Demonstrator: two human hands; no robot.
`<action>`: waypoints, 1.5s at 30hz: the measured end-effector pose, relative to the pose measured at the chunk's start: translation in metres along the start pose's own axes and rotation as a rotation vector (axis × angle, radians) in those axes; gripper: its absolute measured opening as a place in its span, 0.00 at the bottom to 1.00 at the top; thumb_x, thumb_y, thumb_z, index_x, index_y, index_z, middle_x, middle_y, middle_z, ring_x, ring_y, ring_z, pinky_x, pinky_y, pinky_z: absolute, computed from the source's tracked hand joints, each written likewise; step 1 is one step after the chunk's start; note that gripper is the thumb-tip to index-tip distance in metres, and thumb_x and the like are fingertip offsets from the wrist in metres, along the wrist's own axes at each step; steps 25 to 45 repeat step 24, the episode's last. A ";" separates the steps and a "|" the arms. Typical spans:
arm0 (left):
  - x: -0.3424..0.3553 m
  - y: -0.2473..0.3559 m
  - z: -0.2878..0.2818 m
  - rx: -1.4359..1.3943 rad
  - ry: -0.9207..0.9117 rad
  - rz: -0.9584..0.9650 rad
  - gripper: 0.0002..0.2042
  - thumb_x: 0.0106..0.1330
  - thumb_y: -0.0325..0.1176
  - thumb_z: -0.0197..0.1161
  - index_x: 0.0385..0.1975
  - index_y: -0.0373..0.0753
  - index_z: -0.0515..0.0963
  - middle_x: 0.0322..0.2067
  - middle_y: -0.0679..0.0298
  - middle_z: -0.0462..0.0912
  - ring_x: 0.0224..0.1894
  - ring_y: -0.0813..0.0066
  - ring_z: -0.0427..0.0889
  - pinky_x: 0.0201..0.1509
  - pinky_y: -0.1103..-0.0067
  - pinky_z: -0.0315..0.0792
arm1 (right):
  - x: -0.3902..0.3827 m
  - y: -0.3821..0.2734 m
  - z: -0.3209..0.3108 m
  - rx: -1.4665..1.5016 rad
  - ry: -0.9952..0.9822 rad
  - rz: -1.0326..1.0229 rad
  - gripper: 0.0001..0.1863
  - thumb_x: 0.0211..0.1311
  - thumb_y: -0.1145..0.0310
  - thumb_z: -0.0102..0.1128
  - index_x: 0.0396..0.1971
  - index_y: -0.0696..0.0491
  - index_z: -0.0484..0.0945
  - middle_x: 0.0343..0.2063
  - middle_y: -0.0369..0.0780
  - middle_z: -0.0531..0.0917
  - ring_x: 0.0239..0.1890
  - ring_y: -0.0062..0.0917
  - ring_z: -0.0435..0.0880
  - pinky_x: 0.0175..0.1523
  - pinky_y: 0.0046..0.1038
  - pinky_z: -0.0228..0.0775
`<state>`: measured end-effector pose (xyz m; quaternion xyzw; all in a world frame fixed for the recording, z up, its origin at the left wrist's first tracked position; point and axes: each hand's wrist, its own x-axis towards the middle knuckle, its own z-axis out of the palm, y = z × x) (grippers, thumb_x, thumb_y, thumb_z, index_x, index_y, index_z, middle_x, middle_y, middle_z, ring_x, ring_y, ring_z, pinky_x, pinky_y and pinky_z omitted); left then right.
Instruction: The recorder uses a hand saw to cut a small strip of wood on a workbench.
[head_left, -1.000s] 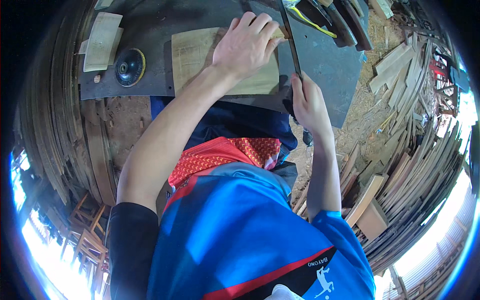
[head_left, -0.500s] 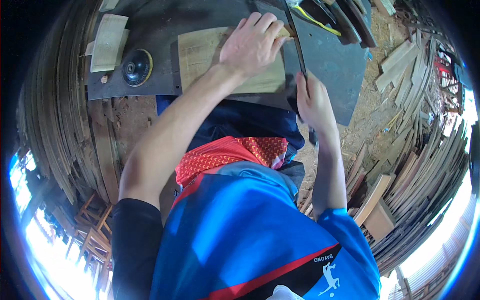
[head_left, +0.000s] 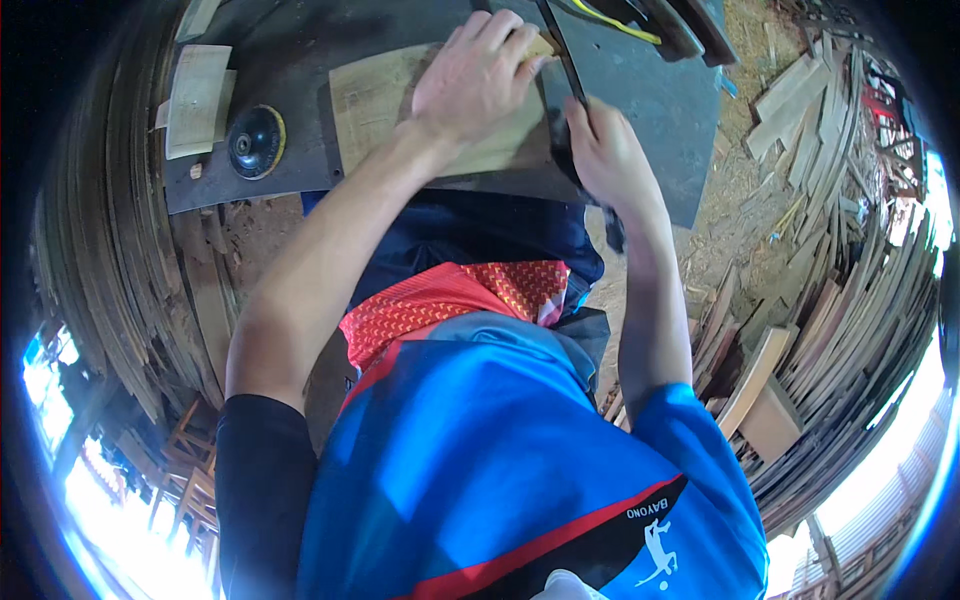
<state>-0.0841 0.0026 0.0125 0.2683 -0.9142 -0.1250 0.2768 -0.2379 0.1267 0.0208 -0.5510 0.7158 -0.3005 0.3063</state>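
A light wooden board (head_left: 375, 110) lies flat near the front edge of the dark bench top (head_left: 290, 60). Over the board's right half, my left hand (head_left: 475, 75) is closed, with fingers curled round a small piece of light wood (head_left: 544, 46) mostly hidden under them. My right hand (head_left: 612, 155) grips a long, narrow dark tool (head_left: 562, 45) at the board's right side. Its blade-like length runs away past my left fingertips, close to the small piece, and its near end sticks out below my right fist. I cannot tell its exact kind.
A round black disc pad (head_left: 256, 142) and pale wood offcuts (head_left: 197, 100) sit on the bench's left. Dark tools (head_left: 670, 28) and a yellow cord (head_left: 620, 25) are at the far right. Stacked timber strips (head_left: 850, 350) line both sides; wooden chairs (head_left: 190, 450) stand lower left.
The whole view has shifted slightly, so the bench lies a little farther up and left. My right hand and the dark tool have moved slightly away from me; the left hand keeps its grip.
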 end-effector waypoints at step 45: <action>-0.001 -0.001 -0.005 -0.132 0.083 0.012 0.07 0.66 0.31 0.63 0.39 0.36 0.78 0.39 0.53 0.76 0.43 0.53 0.75 0.50 0.65 0.72 | -0.013 -0.013 0.007 0.008 -0.013 0.045 0.14 0.75 0.66 0.47 0.34 0.61 0.75 0.32 0.61 0.80 0.42 0.60 0.78 0.49 0.53 0.69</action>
